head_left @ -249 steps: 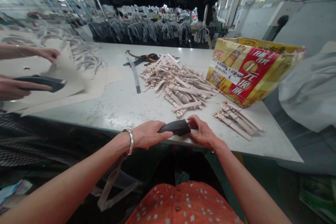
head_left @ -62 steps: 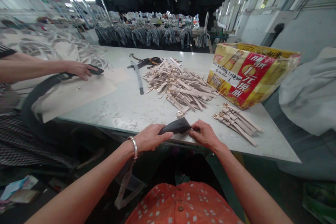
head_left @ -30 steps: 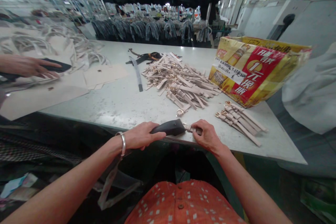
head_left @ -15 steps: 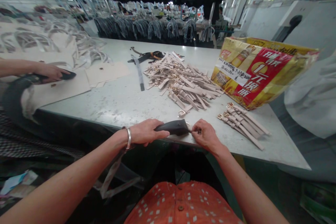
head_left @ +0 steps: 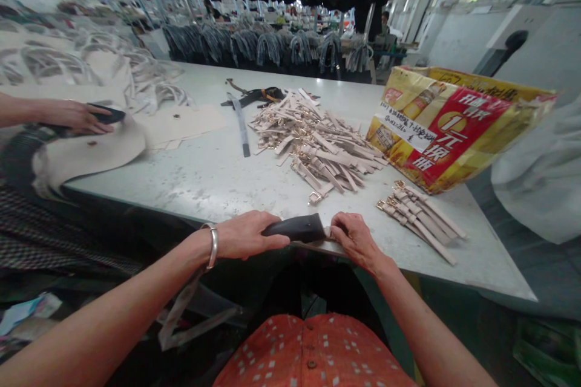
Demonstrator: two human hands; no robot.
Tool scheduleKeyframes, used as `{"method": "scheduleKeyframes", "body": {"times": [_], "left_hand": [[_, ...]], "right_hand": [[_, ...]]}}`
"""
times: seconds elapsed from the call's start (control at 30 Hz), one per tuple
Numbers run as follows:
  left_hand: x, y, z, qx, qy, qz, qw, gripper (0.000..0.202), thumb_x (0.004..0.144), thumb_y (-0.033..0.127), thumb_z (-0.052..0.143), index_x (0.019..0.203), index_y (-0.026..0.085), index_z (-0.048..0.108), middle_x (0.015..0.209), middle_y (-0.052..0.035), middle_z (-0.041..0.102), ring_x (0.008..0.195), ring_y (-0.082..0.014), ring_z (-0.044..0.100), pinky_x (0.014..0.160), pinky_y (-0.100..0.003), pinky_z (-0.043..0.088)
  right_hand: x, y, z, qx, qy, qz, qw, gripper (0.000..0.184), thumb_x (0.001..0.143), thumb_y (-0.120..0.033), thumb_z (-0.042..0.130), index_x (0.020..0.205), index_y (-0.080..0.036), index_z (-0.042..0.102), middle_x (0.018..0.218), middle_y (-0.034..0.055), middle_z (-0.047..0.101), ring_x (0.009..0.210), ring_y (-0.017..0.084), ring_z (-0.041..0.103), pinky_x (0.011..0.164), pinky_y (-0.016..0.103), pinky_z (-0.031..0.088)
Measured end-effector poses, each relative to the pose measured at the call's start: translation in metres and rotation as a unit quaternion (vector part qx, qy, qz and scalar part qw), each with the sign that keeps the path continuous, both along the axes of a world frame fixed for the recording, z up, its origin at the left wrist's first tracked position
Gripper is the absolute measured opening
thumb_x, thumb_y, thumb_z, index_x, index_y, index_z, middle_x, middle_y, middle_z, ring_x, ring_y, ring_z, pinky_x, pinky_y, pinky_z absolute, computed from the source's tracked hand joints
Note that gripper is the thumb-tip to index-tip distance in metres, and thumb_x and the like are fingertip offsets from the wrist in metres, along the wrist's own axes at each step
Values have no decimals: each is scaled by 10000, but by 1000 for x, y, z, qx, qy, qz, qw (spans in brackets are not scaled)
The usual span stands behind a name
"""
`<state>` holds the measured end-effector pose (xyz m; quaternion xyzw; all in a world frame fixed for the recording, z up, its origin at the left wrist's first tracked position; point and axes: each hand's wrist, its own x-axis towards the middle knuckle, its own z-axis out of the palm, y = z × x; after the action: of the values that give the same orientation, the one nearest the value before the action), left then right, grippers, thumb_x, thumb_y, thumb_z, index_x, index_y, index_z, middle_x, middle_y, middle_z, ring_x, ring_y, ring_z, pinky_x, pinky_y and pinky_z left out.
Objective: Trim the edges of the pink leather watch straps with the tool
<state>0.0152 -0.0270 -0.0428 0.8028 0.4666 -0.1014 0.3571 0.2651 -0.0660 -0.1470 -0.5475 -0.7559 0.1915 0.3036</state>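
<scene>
Black strap (head_left: 295,228) is held at the front edge of the worktop (head_left: 195,178), its body clasped under the curled fingers of the left hand (head_left: 247,236), its tip pinched by the right hand (head_left: 358,237) beside a pale buckled end (head_left: 331,233). Beige straps with gold buckles (head_left: 318,151) are heaped beyond, and a smaller bundle (head_left: 420,221) lies near a printed cardboard box (head_left: 454,127). A dark strip (head_left: 108,113) is pressed down by a co-worker's hand (head_left: 72,117) at far left.

From here I read a smooth, matt black strap (head_left: 295,228), pale beige straps (head_left: 318,154) with glossy gold metal buckles (head_left: 315,198), and a scuffed white tabletop (head_left: 181,184).
</scene>
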Motion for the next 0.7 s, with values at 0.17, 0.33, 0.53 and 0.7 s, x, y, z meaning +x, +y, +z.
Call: {"method": "scheduleKeyframes", "body": {"times": [0.17,0.33,0.53,0.7], "left_hand": [[2,-4,2,-31,-13,-2,999,419,765,586,424,811,190,556,575,19,543,386,-115,496,362,-208,360],[-2,1,3,-54,-1,-4,999,423,760,587,431,822,190,563,566,21,529,397,-119,503,364,-206,366],[-1,8,3,-51,-3,-17,999,423,753,593,438,790,189,559,559,23,527,389,-114,496,371,-208,350],[-5,11,1,-75,-16,1,997,441,740,613,441,798,193,566,558,19,540,392,-118,487,385,-218,346]], "right_hand": [[-2,0,-1,16,-24,5,1000,129,851,-210,459,733,-196,509,703,-18,553,692,134,476,718,272,316],[-1,-4,2,22,-15,15,1000,120,859,-210,445,796,-204,547,747,-9,592,732,140,511,763,292,330],[5,-10,0,35,-3,28,999,244,734,-184,604,973,-224,585,838,5,640,794,158,547,858,341,328],[11,-13,-4,14,11,18,1000,296,729,-181,609,1018,-246,600,901,25,642,848,179,548,815,338,373]]}}
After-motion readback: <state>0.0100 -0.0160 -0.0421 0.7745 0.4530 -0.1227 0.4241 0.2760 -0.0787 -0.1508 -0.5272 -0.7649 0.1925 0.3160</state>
